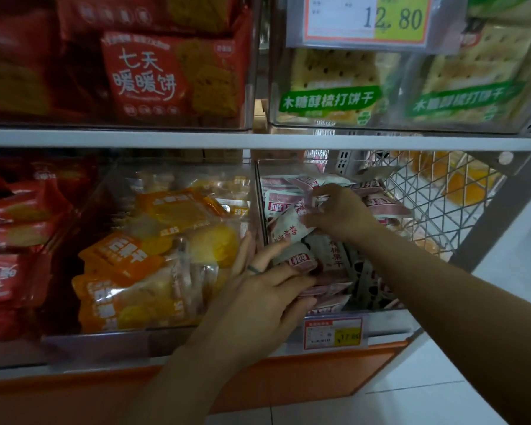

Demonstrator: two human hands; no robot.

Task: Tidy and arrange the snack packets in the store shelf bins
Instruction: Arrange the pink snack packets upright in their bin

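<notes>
Our left hand: fingers spread, pressing the pink packets at the front of the bin | our right hand: fingers pinched on one packet, held over the pile in that bin

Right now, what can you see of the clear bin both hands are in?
Clear plastic bin, lower shelf, open on top, right of the orange-packet bin. It holds an untidy heap of pink-and-white packets. The right hand pinches one packet near the back; the left hand lays straight fingers across the front ones. A price tag sits below its front; a wire basket stands to its right.
</notes>
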